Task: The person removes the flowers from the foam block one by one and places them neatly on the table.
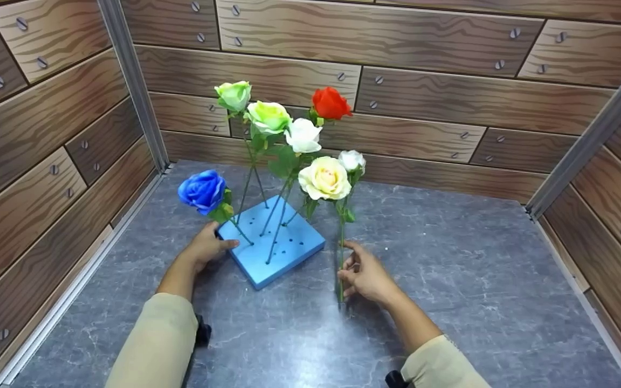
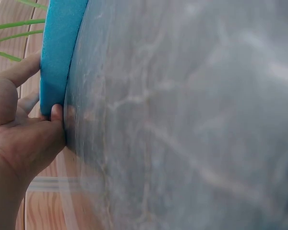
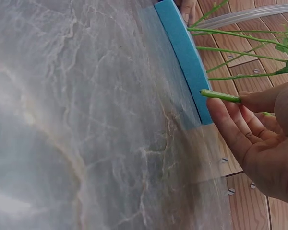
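My left hand point(image 1: 206, 249) grips the left corner of a blue foam block point(image 1: 289, 253), thumb on its top face and other fingers at its edge. The block is pierced with small holes and holds several upright artificial roses, among them a blue rose point(image 1: 202, 191), a red rose point(image 1: 331, 103) and a white rose point(image 1: 303, 135). To the block's right, my right hand point(image 1: 367, 275) pinches the green stem point(image 1: 341, 231) of what looks like the cream rose point(image 1: 325, 178). In the right wrist view, the cut stem end point(image 3: 220, 95) pokes out past thumb and fingertips.
Two pale green roses point(image 1: 269, 117) rise at the back of the block, and a small white rose point(image 1: 352, 160) shows behind the cream one. Wood-patterned walls point(image 1: 397, 97) with metal corner posts point(image 1: 132, 81) enclose the grey marbled tabletop point(image 1: 461, 258).
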`<move>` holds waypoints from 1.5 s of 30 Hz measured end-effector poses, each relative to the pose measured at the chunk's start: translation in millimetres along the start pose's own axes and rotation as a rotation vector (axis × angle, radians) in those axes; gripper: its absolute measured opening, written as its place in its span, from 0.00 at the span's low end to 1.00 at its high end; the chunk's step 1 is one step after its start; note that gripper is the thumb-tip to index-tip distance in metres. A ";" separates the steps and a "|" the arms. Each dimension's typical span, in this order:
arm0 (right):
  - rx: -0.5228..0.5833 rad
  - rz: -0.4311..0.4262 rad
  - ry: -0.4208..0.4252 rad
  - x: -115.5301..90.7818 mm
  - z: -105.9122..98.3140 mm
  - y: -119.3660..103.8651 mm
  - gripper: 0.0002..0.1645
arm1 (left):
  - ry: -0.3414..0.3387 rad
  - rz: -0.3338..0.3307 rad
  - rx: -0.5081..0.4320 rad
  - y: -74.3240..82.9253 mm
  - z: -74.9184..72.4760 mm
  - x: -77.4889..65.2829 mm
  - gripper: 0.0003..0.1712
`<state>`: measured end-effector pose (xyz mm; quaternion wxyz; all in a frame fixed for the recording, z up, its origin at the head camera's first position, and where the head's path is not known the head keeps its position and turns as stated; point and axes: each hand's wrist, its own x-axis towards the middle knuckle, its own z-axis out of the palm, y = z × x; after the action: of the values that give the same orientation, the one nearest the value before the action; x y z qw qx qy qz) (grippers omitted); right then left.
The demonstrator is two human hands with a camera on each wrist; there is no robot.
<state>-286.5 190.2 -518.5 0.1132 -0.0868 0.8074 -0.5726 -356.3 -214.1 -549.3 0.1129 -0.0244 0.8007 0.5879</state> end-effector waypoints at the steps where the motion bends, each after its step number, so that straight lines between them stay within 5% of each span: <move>1: 0.001 0.006 -0.007 -0.6 0.0 0.9 0.46 | 0.001 -0.001 0.000 0.2 0.1 0.1 0.47; 24: 0.068 0.115 -0.101 -7.7 4.0 6.0 0.49 | 0.008 0.021 -0.010 -1.9 1.4 3.1 0.47; 45: -0.136 0.169 -0.032 -7.6 19.3 6.1 0.46 | 0.012 0.005 -0.005 -2.2 1.5 1.8 0.48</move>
<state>-273.8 176.8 -529.7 0.1677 -0.0352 0.8470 -0.5033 -357.5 -213.2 -552.1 0.1066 -0.0263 0.7998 0.5901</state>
